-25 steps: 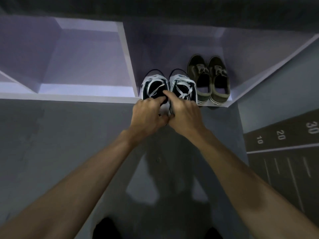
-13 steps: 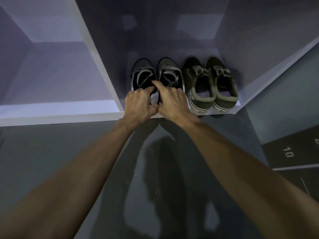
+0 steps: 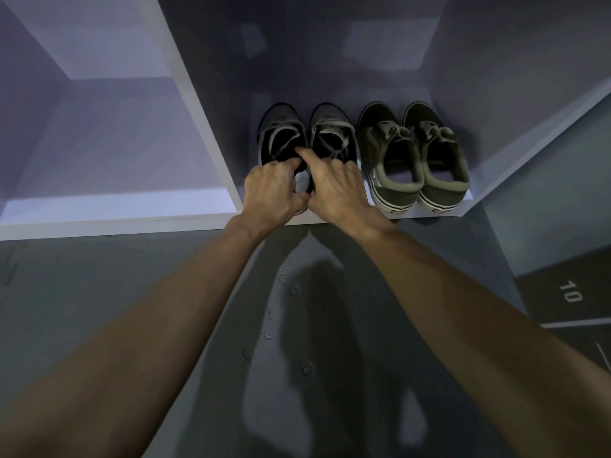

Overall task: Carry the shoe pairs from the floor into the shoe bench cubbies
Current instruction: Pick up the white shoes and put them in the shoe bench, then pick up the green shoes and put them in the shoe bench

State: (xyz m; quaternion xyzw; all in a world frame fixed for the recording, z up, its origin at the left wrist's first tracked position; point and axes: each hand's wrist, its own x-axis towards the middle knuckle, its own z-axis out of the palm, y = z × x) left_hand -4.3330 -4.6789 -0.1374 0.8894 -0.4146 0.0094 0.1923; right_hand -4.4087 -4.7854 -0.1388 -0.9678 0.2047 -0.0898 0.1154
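Note:
A pair of black sneakers with white laces [image 3: 307,133] stands inside the right cubby of the white shoe bench [image 3: 205,127], toes pointing inward. My left hand [image 3: 271,190] grips the heel of the left sneaker, and my right hand [image 3: 334,186] grips the heel of the right one, fingers hooked into the openings. Both heels are hidden under my hands. To their right in the same cubby sits a pair of olive green sneakers [image 3: 413,150], a small gap away.
The left cubby [image 3: 109,143] holds nothing that I can see. Grey foam mat flooring [image 3: 198,325] lies in front of the bench. A dark mat with white lines and the number 10 [image 3: 570,292] lies at the right.
Both hands have pushed the black sneakers from the cubby's front edge deeper in, level with the olive pair. The view has moved closer to the bench.

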